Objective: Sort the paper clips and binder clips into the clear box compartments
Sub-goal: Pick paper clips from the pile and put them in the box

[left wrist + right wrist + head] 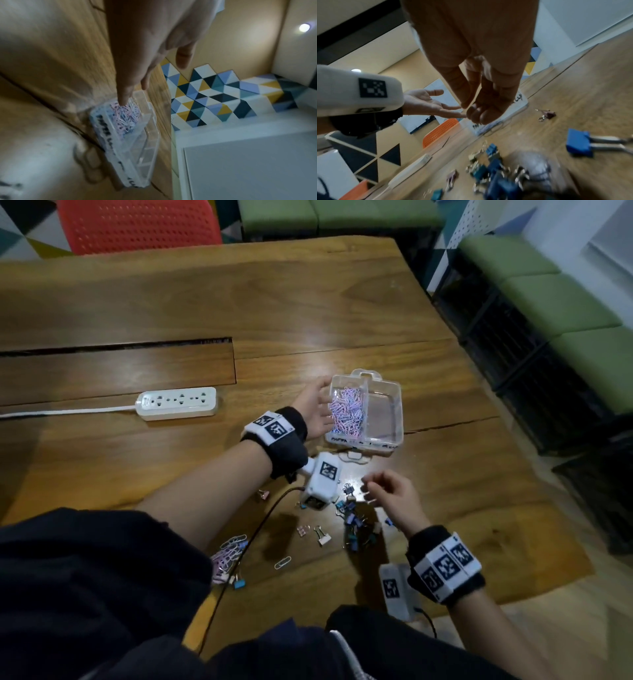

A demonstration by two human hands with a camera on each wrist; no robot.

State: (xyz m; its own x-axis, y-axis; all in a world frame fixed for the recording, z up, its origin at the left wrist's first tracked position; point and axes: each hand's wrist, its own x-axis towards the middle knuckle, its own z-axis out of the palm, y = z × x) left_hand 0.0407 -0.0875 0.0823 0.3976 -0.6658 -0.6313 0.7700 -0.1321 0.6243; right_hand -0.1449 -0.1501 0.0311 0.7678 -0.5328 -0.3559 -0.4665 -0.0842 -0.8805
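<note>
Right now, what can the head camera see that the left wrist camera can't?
Only the head view shows the white power strip, the binder clips piled on the table, loose paper clips by the sleeve, and the right hand. Only the left wrist view shows the patterned wall. Both show the clear box and the open left hand.

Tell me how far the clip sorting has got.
Done: the clear box's left compartment holds a heap of pink and blue paper clips; the right compartment looks empty.
In hand: nothing visible. The left hand is open beside the box; the right hand hovers, fingers loosely curled, over the binder clips.
Left: all binder clips, plus a few paper clips on the table.
</note>
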